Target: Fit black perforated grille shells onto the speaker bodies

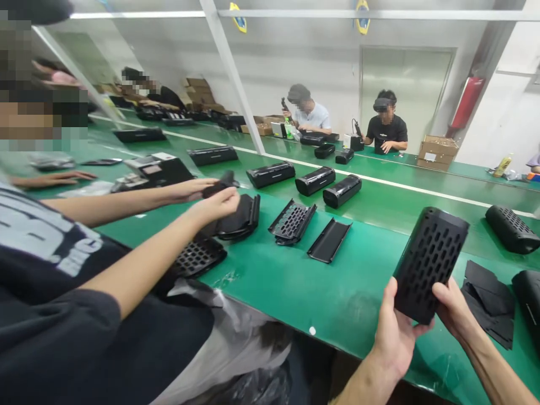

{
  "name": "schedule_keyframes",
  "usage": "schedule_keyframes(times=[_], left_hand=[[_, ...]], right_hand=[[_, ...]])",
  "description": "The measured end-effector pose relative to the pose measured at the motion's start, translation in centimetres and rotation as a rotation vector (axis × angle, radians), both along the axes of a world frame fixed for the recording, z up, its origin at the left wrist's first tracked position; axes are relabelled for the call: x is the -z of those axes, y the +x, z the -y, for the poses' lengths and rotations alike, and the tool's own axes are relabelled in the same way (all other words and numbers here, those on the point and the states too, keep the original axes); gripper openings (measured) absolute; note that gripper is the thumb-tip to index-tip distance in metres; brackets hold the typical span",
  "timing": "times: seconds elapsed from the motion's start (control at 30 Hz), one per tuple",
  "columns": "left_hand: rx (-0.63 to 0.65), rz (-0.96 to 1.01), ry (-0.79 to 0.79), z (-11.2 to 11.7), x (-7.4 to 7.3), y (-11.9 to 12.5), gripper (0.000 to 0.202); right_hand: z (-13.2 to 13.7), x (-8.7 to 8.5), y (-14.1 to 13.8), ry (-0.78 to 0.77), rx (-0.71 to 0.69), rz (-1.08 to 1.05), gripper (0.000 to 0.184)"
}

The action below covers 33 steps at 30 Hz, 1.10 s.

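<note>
I hold a black perforated speaker shell [428, 261] upright above the green belt [295, 281], its holed face toward me. My left hand [394, 332] grips its lower left edge, thumb on the front. Its lower right corner rests against the fingers of my right hand [453, 309]. A stack of black fabric sheets [489, 301] lies just right of my hands. A co-worker in a black shirt sits close on my left, both hands [211, 199] working a small black part.
Loose black grille panels [292, 221], a flat black tray piece [329, 240] and assembled black speakers [341, 190] lie along the belt. Another grille shell [511, 228] sits at the right. Two people work across the far belt beside cardboard boxes [436, 152].
</note>
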<state>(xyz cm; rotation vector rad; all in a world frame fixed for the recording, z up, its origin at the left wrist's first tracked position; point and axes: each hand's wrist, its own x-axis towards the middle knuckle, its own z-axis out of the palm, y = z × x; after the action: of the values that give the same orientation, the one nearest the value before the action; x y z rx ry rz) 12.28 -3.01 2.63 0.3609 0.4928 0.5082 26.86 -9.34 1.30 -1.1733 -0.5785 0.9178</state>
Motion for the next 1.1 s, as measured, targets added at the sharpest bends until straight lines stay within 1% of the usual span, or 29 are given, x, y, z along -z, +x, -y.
schedule_keyframes(times=[0.07, 0.13, 0.23, 0.33, 0.37, 0.43, 0.47, 0.5, 0.53, 0.57, 0.6, 0.63, 0.67, 0.7, 0.73, 0.77, 0.8, 0.87, 0.93, 1.03, 1.1], left_hand=[[0.055, -0.095, 0.146, 0.5, -0.2, -1.3, 0.059], [0.101, -0.153, 0.258, 0.4, -0.3, -2.5, 0.061], [0.155, -0.158, 0.314, -0.2, 0.0, -3.4, 0.065], [0.172, -0.155, 0.339, -1.2, 0.3, -3.7, 0.064], [0.168, -0.16, 0.346, -1.7, 0.4, -3.8, 0.063], [0.136, -0.184, 0.381, -3.4, 0.1, -4.3, 0.06], [0.1, -0.2, 0.421, -4.4, -0.3, -4.6, 0.058], [0.051, -0.216, 0.485, -5.6, -0.7, -4.9, 0.059], [-0.002, -0.229, 0.57, -6.9, -1.2, -5.1, 0.063], [-0.046, -0.238, 0.666, -8.1, -1.8, -5.3, 0.073], [-0.063, -0.246, 0.764, -9.1, -2.3, -5.4, 0.088], [-0.04, -0.254, 0.855, -9.9, -2.7, -5.5, 0.103], [0.019, -0.265, 0.933, -10.5, -3.0, -5.4, 0.114], [0.094, -0.276, 0.991, -10.8, -3.0, -5.4, 0.117], [0.159, -0.287, 1.025, -10.8, -2.9, -5.3, 0.114], [0.196, -0.297, 1.046, -10.6, -2.6, -5.3, 0.107], [0.195, -0.305, 1.057, -10.3, -2.1, -5.4, 0.1], [0.108, -0.322, 1.071, -9.6, -1.0, -5.8, 0.091], [0.026, -0.327, 1.084, -9.1, 0.0, -6.5, 0.085], [0.011, -0.321, 1.076, -8.9, 1.1, -7.4, 0.08], [0.051, -0.307, 1.046, -8.9, 1.4, -7.7, 0.089]], right_hand=[[0.3, 0.0, 0.7, -0.029, -0.044, -0.089, 0.07], [0.9, 0.0, 1.2, -0.068, -0.077, -0.161, 0.068], [1.6, 0.3, 1.0, -0.095, -0.099, -0.212, 0.073], [1.8, 0.4, 0.7, -0.106, -0.111, -0.202, 0.071], [2.0, 0.1, 0.7, -0.105, -0.116, -0.187, 0.07], [2.3, -0.9, 1.2, -0.092, -0.137, -0.148, 0.07], [2.4, -1.6, 1.5, -0.085, -0.151, -0.075, 0.074], [2.6, -2.5, 1.9, -0.091, -0.167, 0.05, 0.081], [2.6, -3.4, 2.2, -0.122, -0.174, 0.231, 0.089], [2.7, -4.4, 2.4, -0.181, -0.17, 0.46, 0.098], [2.6, -5.3, 2.5, -0.256, -0.166, 0.719, 0.105], [2.5, -6.1, 2.5, -0.328, -0.172, 0.98, 0.109], [2.3, -6.8, 2.4, -0.378, -0.189, 1.207, 0.111], [2.1, -7.4, 2.3, -0.397, -0.22, 1.4, 0.11], [2.0, -7.8, 2.1, -0.381, -0.252, 1.545, 0.109], [1.9, -8.0, 2.1, -0.341, -0.285, 1.637, 0.107], [2.0, -8.0, 2.2, -0.293, -0.301, 1.675, 0.106], [2.6, -7.3, 2.8, -0.224, -0.263, 1.629, 0.107], [3.7, -5.7, 3.5, -0.193, -0.189, 1.45, 0.111], [5.4, -2.8, 3.8, -0.181, -0.128, 1.023, 0.109], [5.9, -1.3, 3.5, -0.165, -0.098, 0.824, 0.102]])
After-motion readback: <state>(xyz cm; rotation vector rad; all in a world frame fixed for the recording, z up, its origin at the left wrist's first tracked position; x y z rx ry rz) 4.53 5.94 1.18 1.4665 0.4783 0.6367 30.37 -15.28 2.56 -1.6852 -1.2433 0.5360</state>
